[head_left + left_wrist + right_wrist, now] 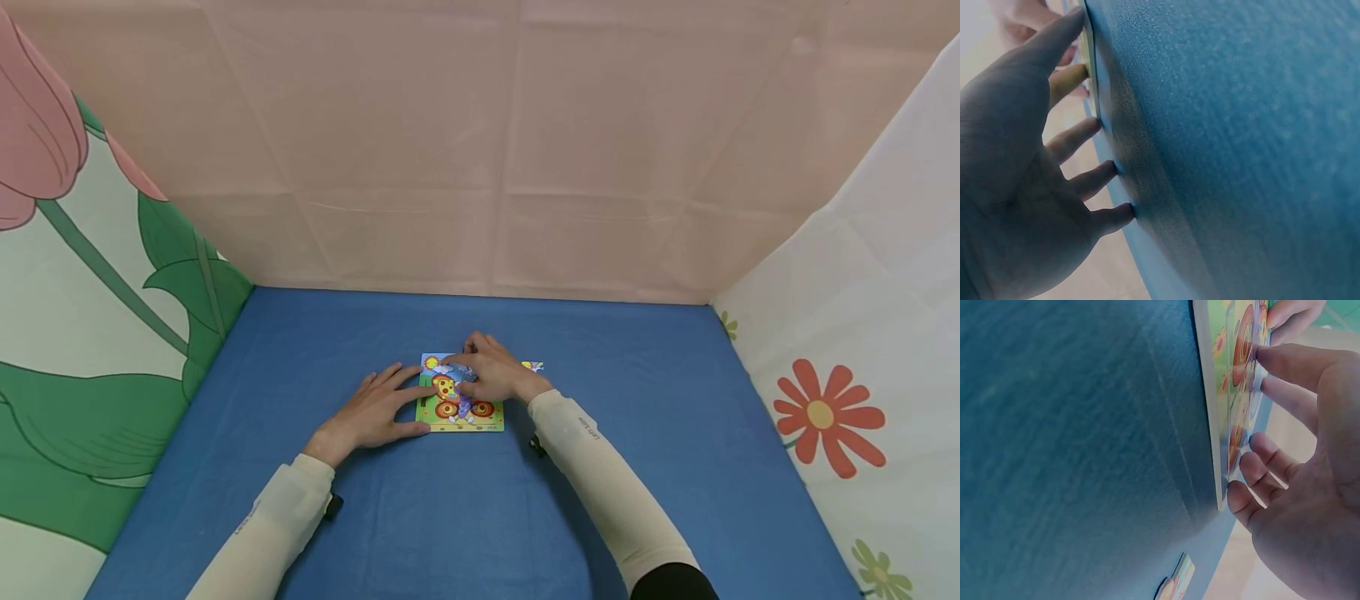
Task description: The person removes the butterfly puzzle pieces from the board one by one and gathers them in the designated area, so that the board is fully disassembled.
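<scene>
1. The picture board [459, 410] is lying on the table [435, 533], near the middle of its width.
2. The left hand [375, 408] is resting at the board's left edge (its little finger is touching the table).
3. The right hand [491, 372] is extending over the board's far right part.
4. A loose piece [534, 366] is lying right of the board, beyond the right wrist.
5. A rear wall [495, 150] is standing behind the table; a left panel [90, 333] and right panel [847, 300] are flanking it.
</scene>
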`<state>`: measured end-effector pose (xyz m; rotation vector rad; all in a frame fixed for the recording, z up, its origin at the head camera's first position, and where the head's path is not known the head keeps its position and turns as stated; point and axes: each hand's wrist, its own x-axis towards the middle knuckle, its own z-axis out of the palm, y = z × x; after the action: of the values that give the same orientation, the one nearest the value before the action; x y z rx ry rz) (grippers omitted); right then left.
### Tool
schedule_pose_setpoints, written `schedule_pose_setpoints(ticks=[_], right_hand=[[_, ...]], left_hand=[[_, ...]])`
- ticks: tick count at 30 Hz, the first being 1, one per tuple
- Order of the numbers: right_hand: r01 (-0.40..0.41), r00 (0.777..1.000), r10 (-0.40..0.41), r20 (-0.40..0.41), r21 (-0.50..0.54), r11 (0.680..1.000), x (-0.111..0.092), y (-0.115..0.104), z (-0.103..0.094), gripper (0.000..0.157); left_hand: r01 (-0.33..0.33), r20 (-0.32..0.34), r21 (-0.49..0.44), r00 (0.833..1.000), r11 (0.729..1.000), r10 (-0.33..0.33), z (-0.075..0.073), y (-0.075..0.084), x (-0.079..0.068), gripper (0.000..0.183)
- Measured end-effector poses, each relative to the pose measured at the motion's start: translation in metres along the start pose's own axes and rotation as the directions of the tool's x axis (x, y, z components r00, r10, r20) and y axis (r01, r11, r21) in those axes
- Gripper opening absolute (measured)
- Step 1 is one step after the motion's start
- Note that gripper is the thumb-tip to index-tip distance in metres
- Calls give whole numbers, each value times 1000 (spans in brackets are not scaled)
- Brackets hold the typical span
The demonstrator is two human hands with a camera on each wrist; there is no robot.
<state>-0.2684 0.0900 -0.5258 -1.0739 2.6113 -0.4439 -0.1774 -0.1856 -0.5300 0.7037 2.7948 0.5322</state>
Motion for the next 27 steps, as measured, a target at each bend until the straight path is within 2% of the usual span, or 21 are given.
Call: schedule_pose_setpoints(ticks=[6, 19, 27], right_hand=[[-10, 1000, 10, -5, 19, 1000, 1, -1, 1, 52], [-30, 999, 31, -11, 133, 991, 3, -3, 2, 45], [-31, 999, 36, -28, 145, 989, 3, -4, 2, 46]], left_hand=[[5, 4, -4, 1000, 1000, -4, 0, 0, 0, 67], [12, 21, 12, 1000, 1000, -12, 0, 1, 3, 68], [0, 38, 9, 999, 1000, 0, -3, 6, 4, 67]])
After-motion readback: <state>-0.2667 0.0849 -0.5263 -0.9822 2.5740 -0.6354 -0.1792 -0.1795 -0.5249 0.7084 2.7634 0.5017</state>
